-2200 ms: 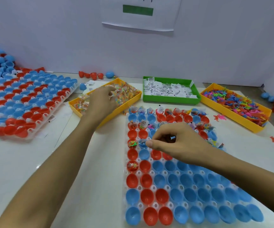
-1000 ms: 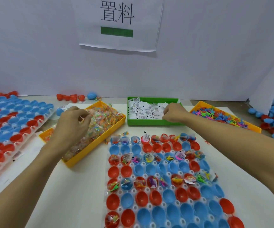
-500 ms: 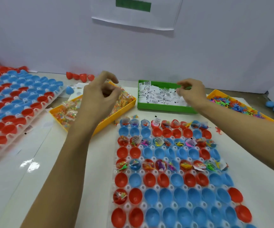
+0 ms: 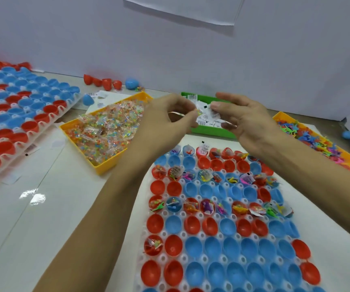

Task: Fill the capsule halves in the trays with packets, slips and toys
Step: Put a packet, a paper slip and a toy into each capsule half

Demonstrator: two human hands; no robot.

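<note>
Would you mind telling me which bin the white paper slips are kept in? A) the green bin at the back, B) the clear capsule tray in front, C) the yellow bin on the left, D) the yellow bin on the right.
A: the white slips lie in the green bin, behind both hands; the yellow bins hold packets and toys.

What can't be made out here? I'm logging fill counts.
- Head view: white paper slips between left hand and right hand; count blurred.
- Green plastic bin: contents blocked by both hands.
- Clear capsule tray: cut off by bottom edge.
</note>
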